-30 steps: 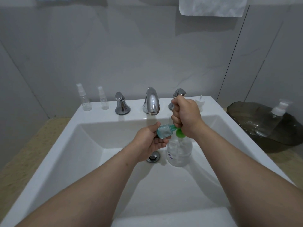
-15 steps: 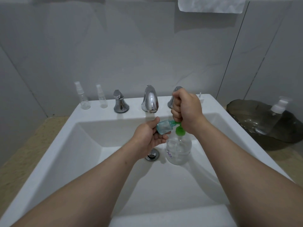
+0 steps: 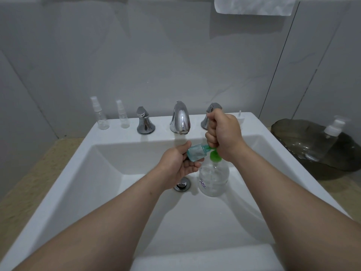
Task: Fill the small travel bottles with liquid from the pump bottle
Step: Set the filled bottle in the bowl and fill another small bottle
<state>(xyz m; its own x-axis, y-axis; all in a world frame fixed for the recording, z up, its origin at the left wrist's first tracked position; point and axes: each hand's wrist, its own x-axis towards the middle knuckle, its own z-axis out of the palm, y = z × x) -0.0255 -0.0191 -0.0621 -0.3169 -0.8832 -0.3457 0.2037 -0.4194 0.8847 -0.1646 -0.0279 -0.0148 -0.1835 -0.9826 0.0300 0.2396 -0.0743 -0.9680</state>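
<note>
Pump bottle (image 3: 214,177): upright in the sink (image 3: 78,159) basin, beside the drain (image 3: 182,184).
Right hand (image 3: 224,134): fist closed round the green pump top (image 3: 214,155).
Left hand (image 3: 176,165): grips the teal travel bottle (image 3: 196,152), tipped sideways, mouth at the nozzle.
Spray bottles (image 3: 101,116): two, on the sink's rear ledge.

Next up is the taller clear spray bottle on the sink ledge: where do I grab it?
Grip the taller spray bottle round its clear body, below the cap, coming from the front: it stands upright, the wall behind it, the smaller bottle to its right.
</note>
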